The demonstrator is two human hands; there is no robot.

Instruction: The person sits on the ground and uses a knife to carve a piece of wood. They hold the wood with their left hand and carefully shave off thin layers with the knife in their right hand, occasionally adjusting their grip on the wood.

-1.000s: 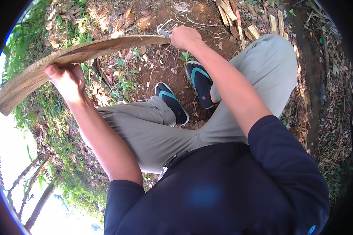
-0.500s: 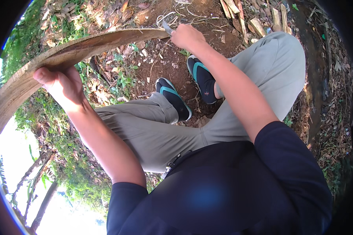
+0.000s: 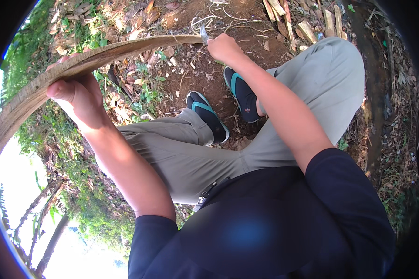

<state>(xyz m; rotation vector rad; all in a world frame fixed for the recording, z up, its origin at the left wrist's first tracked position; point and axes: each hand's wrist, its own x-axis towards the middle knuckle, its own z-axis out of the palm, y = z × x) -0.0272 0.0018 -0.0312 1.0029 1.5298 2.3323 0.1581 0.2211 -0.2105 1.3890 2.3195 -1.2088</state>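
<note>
A long wooden plank (image 3: 130, 51), bowed by the lens, stretches from the left rim to the upper middle. My left hand (image 3: 81, 95) is closed around it, thumb on the near side and fingertips showing over the far edge. At the plank's right end, my right hand (image 3: 224, 49) is closed on a knife whose short pale blade (image 3: 204, 33) points up and a little left. The blade is right beside the plank's end; I cannot tell if it touches. My fingers hide the knife's handle.
My feet, in dark flip-flops (image 3: 205, 111) with teal straps, are on bare brown soil (image 3: 186, 88). Thin pale strips (image 3: 209, 21) lie beyond the knife. Split wood pieces (image 3: 306, 31) are scattered at the upper right, with dry leaves and green plants around.
The knife has shifted slightly right and its blade stands more upright. My left hand and the plank have moved a little right, and fingertips now show over the plank's far edge.
</note>
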